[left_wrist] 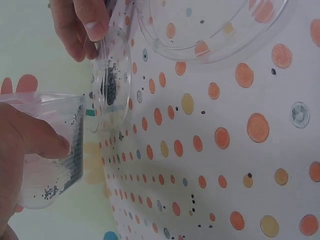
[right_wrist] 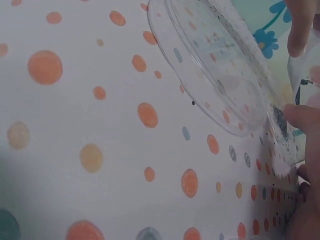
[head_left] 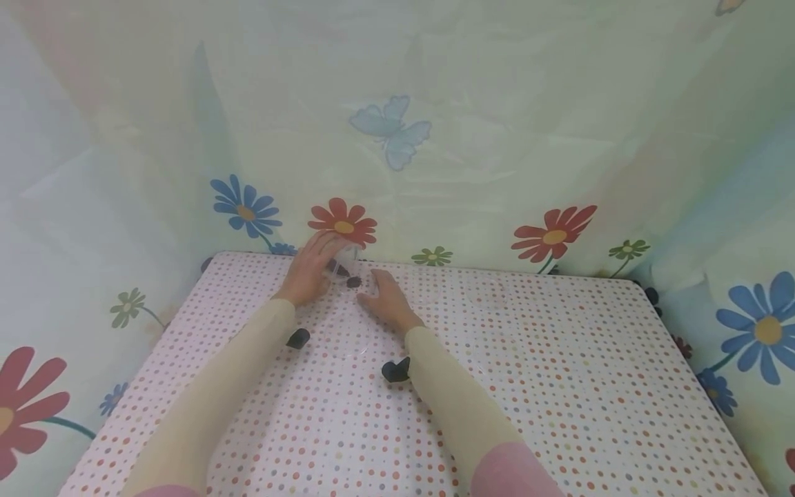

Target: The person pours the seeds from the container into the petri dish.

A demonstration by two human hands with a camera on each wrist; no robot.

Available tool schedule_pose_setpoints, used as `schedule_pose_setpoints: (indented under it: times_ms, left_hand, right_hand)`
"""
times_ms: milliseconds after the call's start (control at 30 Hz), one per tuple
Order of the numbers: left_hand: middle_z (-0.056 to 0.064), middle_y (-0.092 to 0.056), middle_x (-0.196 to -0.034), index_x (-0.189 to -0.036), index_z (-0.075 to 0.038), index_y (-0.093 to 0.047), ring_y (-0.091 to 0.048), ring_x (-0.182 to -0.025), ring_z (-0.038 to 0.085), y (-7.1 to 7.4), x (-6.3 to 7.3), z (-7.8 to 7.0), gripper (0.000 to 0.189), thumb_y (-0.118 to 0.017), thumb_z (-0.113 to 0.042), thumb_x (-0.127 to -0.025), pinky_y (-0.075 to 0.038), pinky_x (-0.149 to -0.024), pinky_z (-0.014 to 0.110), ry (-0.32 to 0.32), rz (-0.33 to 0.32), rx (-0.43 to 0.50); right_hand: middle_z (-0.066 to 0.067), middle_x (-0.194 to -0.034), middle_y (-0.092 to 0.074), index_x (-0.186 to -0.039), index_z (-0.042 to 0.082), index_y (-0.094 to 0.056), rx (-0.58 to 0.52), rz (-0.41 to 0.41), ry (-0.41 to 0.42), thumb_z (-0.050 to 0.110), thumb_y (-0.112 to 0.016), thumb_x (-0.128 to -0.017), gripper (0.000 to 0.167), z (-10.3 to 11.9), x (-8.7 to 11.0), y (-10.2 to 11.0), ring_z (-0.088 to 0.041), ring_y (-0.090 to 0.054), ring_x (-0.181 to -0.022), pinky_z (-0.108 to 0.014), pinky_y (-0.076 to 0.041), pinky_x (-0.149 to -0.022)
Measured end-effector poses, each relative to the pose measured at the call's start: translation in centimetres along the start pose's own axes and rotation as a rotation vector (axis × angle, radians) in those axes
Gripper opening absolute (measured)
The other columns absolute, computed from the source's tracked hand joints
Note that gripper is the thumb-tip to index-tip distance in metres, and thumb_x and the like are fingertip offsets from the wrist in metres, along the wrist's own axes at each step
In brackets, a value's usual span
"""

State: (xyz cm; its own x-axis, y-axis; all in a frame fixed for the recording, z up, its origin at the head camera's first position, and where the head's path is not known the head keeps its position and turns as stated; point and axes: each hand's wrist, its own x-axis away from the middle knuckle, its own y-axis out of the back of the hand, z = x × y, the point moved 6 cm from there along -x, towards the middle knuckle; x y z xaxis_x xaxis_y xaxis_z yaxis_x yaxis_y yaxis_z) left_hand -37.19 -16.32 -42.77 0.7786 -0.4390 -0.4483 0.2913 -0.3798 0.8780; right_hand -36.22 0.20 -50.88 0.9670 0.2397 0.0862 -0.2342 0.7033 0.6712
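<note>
Above the dotted tabletop [head_left: 559, 373], before flowered sheeting [head_left: 472, 172], the left hand [head_left: 310, 272] grips a cup [left_wrist: 52, 170], the right hand [head_left: 390, 302] hard to judge.

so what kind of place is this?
Probably a staged tabletop booth, maybe for recording; can't tell what lies beyond. Clues: creased flower-print sheeting behind and beside a dotted table, plus a clear cup with dark grains in it.
</note>
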Motion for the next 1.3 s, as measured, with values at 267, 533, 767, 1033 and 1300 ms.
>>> schedule_pose_setpoints:
  times_ms: [267, 533, 767, 1033, 1300]
  left_hand:
    - [0.005, -0.04, -0.149, -0.144, -0.02, -0.042, -0.031, -0.143, 0.026, 0.2, -0.2, 0.2, 0.085, -0.069, 0.011, -0.07, -0.036, -0.113, 0.054, 0.045, -0.009, 0.039]
    - [0.004, -0.038, -0.15, -0.146, -0.021, -0.039, -0.029, -0.144, 0.027, 0.4, -0.2, 0.0, 0.087, -0.071, 0.008, -0.07, -0.033, -0.115, 0.054, 0.079, 0.002, 0.055]
    - [0.006, -0.041, -0.148, -0.145, -0.019, -0.04, -0.031, -0.143, 0.028, 0.8, -0.3, -0.2, 0.085, -0.072, 0.007, -0.071, -0.033, -0.115, 0.054, 0.072, -0.017, 0.062]
    - [0.008, -0.039, -0.151, -0.145, -0.018, -0.039, -0.03, -0.144, 0.029, 0.8, -0.5, -0.6, 0.087, -0.078, 0.003, -0.07, -0.035, -0.114, 0.054, 0.067, -0.012, 0.054]
    - [0.009, -0.039, -0.15, -0.145, -0.018, -0.039, -0.031, -0.143, 0.029, 0.6, -0.6, -0.8, 0.087, -0.078, 0.003, -0.07, -0.035, -0.113, 0.055, 0.041, -0.034, 0.082]
  right_hand:
    - [-0.007, -0.16, -0.026, -0.154, 0.015, -0.022, 0.012, -0.002, -0.009, 0.045, -0.056, -0.095, 0.075, -0.4, -0.1, 0.7, -0.025, -0.024, -0.149, -0.043, -0.021, -0.122]
    - [-0.008, -0.159, -0.029, -0.151, 0.014, -0.03, 0.0, -0.002, 0.039, 0.04, -0.056, -0.095, 0.067, 0.1, 0.0, 1.6, -0.027, -0.025, -0.148, -0.045, -0.02, -0.122]
    - [-0.009, -0.156, -0.034, -0.149, 0.013, -0.034, -0.011, -0.018, 0.098, 0.035, -0.057, -0.096, 0.062, 0.9, 0.2, 2.0, -0.028, -0.03, -0.146, -0.046, -0.025, -0.121]
    - [-0.009, -0.155, -0.036, -0.15, 0.015, -0.032, -0.023, -0.041, 0.108, 0.035, -0.058, -0.096, 0.063, 1.1, 0.5, 2.8, -0.028, -0.037, -0.142, -0.046, -0.03, -0.118]
    - [-0.007, -0.156, -0.034, -0.149, 0.015, -0.033, -0.037, -0.072, 0.117, 0.034, -0.059, -0.095, 0.062, 0.8, 1.1, 4.3, -0.027, -0.033, -0.144, -0.047, -0.027, -0.12]
